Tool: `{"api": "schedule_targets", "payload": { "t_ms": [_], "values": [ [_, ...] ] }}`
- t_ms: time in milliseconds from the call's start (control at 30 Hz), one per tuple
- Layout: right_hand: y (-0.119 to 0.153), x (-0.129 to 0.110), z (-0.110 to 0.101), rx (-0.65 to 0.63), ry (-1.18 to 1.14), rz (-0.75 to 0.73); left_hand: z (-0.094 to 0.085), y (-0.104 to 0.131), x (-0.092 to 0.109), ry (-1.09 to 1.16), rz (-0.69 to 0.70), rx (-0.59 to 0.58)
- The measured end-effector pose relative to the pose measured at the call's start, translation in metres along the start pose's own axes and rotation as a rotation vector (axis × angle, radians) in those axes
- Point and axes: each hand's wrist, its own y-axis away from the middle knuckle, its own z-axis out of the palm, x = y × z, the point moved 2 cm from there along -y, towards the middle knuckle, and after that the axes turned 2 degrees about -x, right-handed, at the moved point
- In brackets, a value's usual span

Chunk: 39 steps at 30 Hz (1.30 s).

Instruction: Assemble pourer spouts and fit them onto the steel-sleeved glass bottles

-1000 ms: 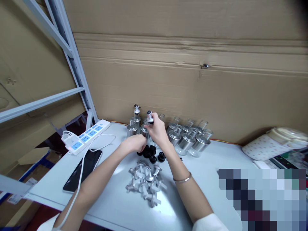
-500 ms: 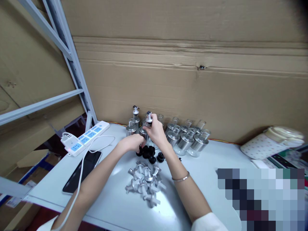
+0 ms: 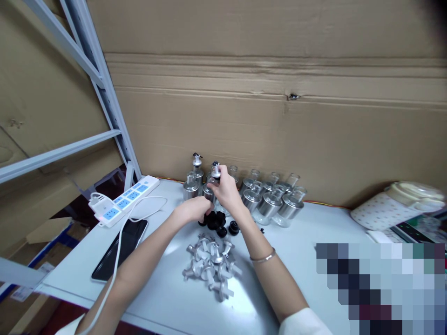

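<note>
We've got a silver-and-black pourer (image 3: 216,172) sitting at the neck of a metal-banded bottle (image 3: 208,192), beyond the pile of silver spouts (image 3: 211,265) and slightly left of it. Our right hand (image 3: 226,187) has it pinched between thumb and fingers, back of the hand toward us, wrist pretty straight. That forearm slants up and inward past the right side of the pile, with a bracelet (image 3: 262,257) partway along.

Our left hand (image 3: 195,207) is lower, knuckles up, fingers curling down beyond the pile and a bit left. We honestly can't tell if those fingertips are gripping anything; the hand hides them. Black stoppers (image 3: 215,220) cluster right there, just beyond the pile. Our left forearm angles in along the pile's left side.

Further out, more bottles (image 3: 270,204) stand beyond and right of the pile, while a phone (image 3: 106,260) and power strip (image 3: 132,195) lie off to its left.
</note>
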Motion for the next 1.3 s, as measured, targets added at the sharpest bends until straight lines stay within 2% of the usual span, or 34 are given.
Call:
{"api": "schedule_targets", "payload": {
  "t_ms": [333,533,800,1000,1167,1300],
  "values": [
    [0.001,-0.006,-0.003,-0.038,0.032,-0.039,0.001,-0.005,-0.007,0.066,-0.056,0.013],
    [0.002,-0.009,-0.003,-0.053,0.06,-0.063,0.004,-0.008,-0.013,0.095,-0.034,0.019],
    [0.003,-0.015,-0.003,-0.03,0.092,-0.111,0.009,-0.01,-0.009,0.061,0.015,0.043],
    [0.004,-0.029,-0.02,0.055,0.079,-0.177,0.004,-0.005,-0.015,0.052,0.045,0.019],
    [0.011,-0.047,-0.042,0.158,0.014,-0.292,0.001,-0.004,-0.023,0.078,0.066,0.004],
    [0.02,-0.065,-0.062,0.237,0.014,-0.307,0.001,-0.005,-0.025,0.103,0.058,0.016]
  ]
}}
